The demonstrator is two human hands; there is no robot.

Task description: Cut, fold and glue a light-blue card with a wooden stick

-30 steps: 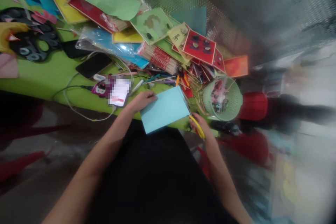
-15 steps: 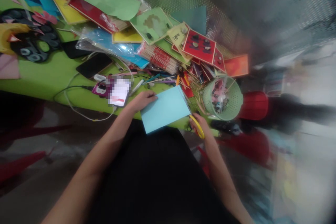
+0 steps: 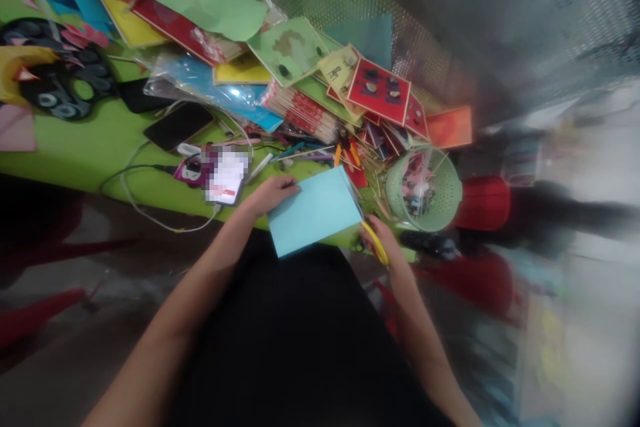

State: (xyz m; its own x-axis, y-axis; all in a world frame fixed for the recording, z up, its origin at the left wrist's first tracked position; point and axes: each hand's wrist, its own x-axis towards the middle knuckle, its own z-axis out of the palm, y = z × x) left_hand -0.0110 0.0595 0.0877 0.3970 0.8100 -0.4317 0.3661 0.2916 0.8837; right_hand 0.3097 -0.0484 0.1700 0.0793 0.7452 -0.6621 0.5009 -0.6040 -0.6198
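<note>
Green spreads across the table (image 3: pixel 85 147), a light-blue sheet (image 3: pixel 315 211) held over its near edge. The left hand (image 3: pixel 273 195) pinches the sheet's left side, and the right hand (image 3: pixel 386 235) grips yellow-handled scissors (image 3: pixel 376 243) at the lower right corner, their blades mostly hidden. The step in hand looks like cutting along the right edge; the next move calls for a steady sheet and aligned blades.

Had paper (image 3: pixel 316 211) over the near edge of the surface (image 3: pixel 65 147), phone (image 3: pixel 229 177) at left, scissors (image 3: pixel 376 243) and basket (image 3: pixel 447 197) at right, skewers (image 3: pixel 303 112) behind.
</note>
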